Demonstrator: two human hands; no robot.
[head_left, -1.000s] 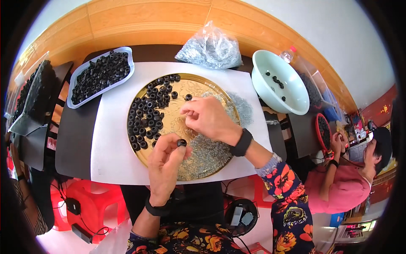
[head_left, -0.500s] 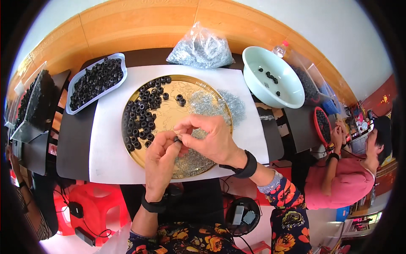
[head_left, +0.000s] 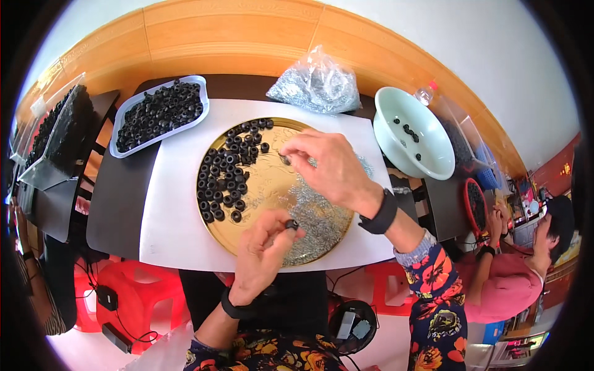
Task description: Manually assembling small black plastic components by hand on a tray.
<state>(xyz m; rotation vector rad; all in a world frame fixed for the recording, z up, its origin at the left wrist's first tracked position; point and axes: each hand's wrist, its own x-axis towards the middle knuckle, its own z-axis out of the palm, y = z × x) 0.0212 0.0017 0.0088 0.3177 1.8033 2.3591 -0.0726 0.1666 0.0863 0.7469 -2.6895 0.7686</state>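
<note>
The gold tray's (head_left: 265,185) near rim sat by the white sheet's (head_left: 170,204) edge, bare room dividing its black rings (head_left: 226,176) from silvery bits (head_left: 318,226). The hands, earlier together, had parted: left hand (head_left: 262,252) pinching one ring (head_left: 292,224) above the tray, right hand's (head_left: 337,170) fingertips drawn close (on what, if anything, I couldn't tell).
</note>
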